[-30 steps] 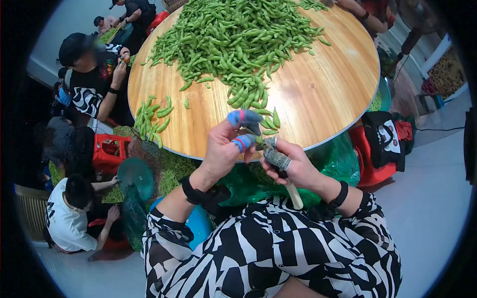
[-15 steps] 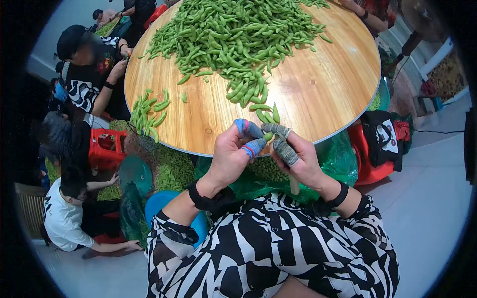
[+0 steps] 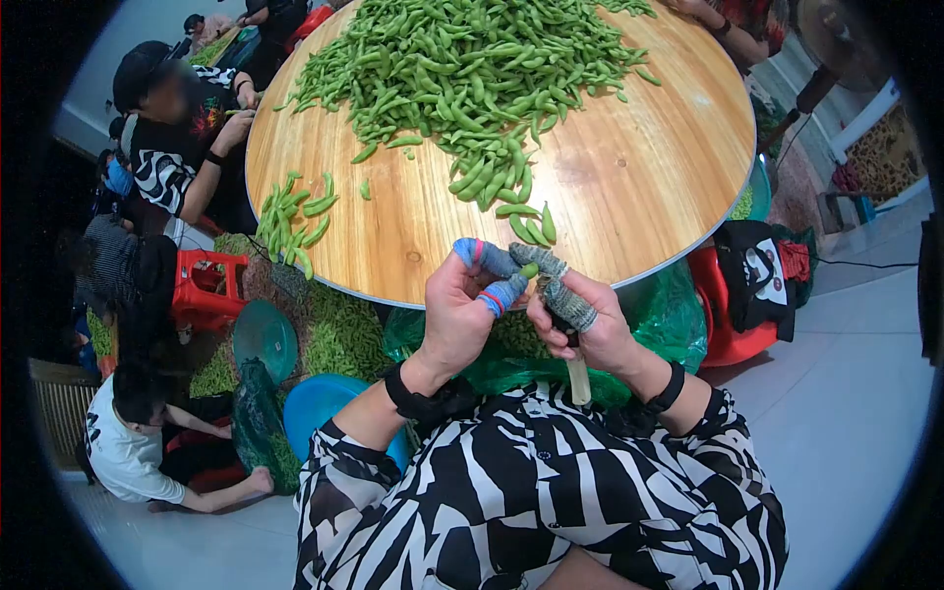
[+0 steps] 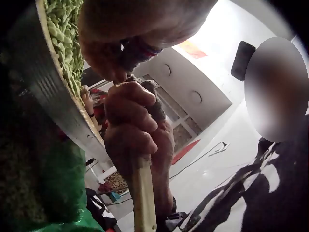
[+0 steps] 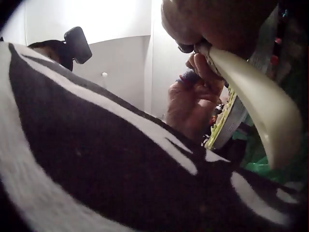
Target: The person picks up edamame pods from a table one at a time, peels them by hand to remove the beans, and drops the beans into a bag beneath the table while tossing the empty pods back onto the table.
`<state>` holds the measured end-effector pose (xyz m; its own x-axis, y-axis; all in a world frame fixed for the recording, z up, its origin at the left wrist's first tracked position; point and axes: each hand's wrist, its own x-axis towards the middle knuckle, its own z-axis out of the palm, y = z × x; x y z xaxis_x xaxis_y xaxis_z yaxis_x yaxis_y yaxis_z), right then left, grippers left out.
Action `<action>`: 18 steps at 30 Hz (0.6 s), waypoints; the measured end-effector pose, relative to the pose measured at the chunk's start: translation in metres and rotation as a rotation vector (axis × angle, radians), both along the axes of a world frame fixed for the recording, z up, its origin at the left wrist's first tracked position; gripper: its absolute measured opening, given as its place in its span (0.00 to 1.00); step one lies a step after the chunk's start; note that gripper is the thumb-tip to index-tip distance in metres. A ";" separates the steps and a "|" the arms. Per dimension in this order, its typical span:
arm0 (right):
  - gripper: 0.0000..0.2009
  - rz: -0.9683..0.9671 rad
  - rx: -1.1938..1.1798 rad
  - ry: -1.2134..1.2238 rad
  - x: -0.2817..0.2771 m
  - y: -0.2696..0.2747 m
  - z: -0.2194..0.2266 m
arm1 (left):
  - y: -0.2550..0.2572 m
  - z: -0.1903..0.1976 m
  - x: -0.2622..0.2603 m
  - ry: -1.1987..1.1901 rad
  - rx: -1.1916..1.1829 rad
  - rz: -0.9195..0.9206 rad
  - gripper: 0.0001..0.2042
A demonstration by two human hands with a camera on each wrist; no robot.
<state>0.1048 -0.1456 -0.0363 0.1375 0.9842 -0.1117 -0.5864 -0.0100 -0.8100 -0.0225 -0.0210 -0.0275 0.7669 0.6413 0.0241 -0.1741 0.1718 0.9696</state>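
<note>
My left hand, with blue-grey cloth covers on thumb and forefinger, pinches a green soybean pod just off the near table edge. Only a short end of the pod shows. Facing it, my right hand, its thumb and forefinger in grey knitted covers, has its fingertips right at the pod. Its other fingers curl round a tool with a pale handle. In the left wrist view the handle juts down out of the fist; the right wrist view shows its curved end. The tool's working end is hidden.
A big heap of soybean pods covers the back of the round wooden table. A smaller pile lies at its left edge. Below are green plastic, a blue basin and a red stool. Other people sit at left.
My left hand has lowered slightly and turned, bringing the pod's end into sight between the fingertips. The right hand has come up beside it. At left, the person in white bends further forward.
</note>
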 end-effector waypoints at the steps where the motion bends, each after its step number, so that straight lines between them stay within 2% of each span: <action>1: 0.22 0.006 0.006 0.003 0.000 0.000 -0.001 | -0.001 0.000 0.000 -0.010 -0.004 0.003 0.09; 8: 0.23 0.017 0.008 -0.030 0.001 -0.002 -0.002 | -0.002 -0.002 0.000 -0.020 0.050 0.025 0.09; 13: 0.21 -0.034 0.014 -0.192 0.002 0.000 -0.002 | -0.004 -0.005 -0.002 -0.034 0.080 0.038 0.09; 18: 0.21 -0.044 0.019 -0.280 0.006 0.002 0.001 | -0.001 -0.003 -0.001 -0.051 -0.019 0.029 0.08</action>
